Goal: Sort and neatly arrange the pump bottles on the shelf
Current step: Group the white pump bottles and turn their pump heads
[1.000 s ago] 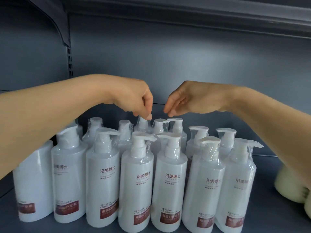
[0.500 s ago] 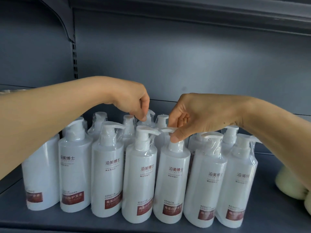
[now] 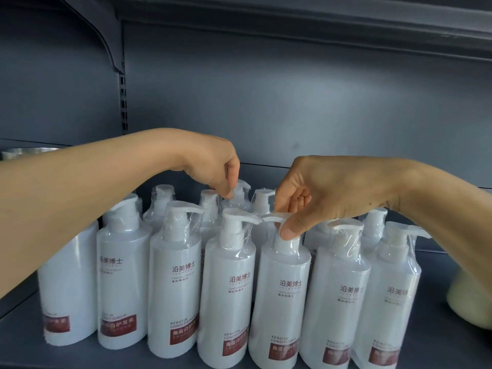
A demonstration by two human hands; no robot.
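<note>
1. Since half a second ago, right hand has gone lower and pinches the front bottle at its pump.
2. Left hand pinches a back bottle, behind the front bottle.
3. Both bottles stand upright on the shelf.

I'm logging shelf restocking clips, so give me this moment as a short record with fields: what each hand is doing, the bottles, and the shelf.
left hand: left hand reaches over the front row and pinches the pump of a back-row bottle
right hand: right hand pinches the pump head of a front-row bottle
bottles: white pump bottles in clear wrap, upright, in two rows, labels facing forward
shelf: grey shelf
other: a pale yellowish object at the right edge, cut off by the frame
</note>
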